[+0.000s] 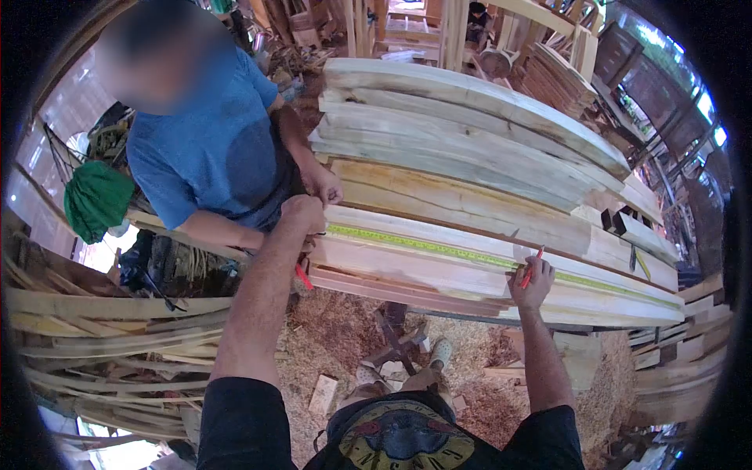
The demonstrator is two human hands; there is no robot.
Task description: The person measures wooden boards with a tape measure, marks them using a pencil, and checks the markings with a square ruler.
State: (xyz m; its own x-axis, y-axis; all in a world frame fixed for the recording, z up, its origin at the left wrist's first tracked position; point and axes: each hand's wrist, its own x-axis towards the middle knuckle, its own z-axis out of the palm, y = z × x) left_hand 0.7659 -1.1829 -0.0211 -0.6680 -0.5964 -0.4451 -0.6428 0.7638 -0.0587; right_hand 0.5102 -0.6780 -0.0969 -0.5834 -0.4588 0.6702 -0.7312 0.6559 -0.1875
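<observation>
A yellow-green tape measure blade [439,249] runs lengthwise along a pale board [392,258]. At the board's left end my left hand [304,213] is closed on the end of the tape, its fingertips partly hidden. My right hand [531,280] grips a red pencil [536,265] and rests on the board beside the tape, toward the right. A co-worker in a blue shirt [227,133] stands at the left, one hand [323,184] close to mine; my forearm partly covers their other arm. A red object [304,276] shows below my left hand.
Several wide planks [454,125] lie side by side beyond the tape. Dark blocks [623,223] and a small yellow-edged tool [642,262] sit at the right. Wood strips [117,345] are piled at the lower left; shavings [337,337] cover the floor. A green bag [98,200] hangs at the left.
</observation>
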